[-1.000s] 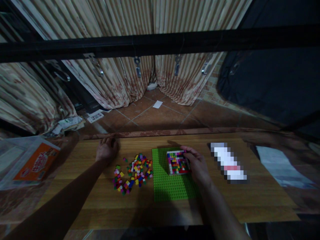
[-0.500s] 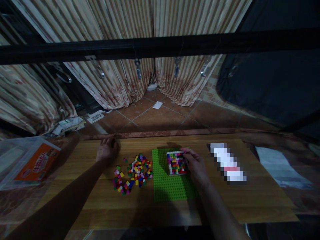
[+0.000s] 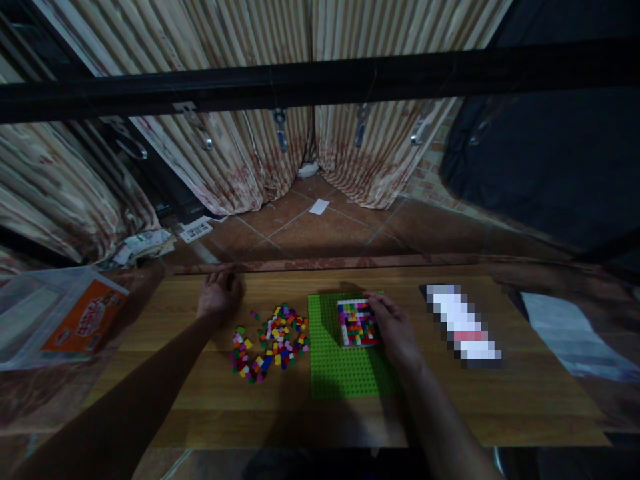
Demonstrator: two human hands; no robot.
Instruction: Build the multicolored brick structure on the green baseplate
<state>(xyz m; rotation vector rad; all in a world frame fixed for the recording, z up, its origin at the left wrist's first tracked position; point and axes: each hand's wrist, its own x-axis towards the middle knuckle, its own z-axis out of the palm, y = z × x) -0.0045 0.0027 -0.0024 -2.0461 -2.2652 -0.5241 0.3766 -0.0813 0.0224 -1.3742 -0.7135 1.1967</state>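
Note:
A green baseplate lies on the wooden table. On its far right part sits a square block of small coloured bricks with a white edge. My right hand rests against the right side of that block, fingers curled along it. A loose heap of small coloured bricks lies left of the baseplate. My left hand lies on the table beyond the heap, near the far edge, fingers curled in; what it holds, if anything, does not show.
A blurred white and dark object lies right of the baseplate. A sheet of paper is at the far right. A clear bag with an orange box sits left. Curtains, a black bar and a tiled floor lie beyond.
My right hand has shifted slightly along the right side of the brick block. The left hand has stayed in place. The view has moved a little.

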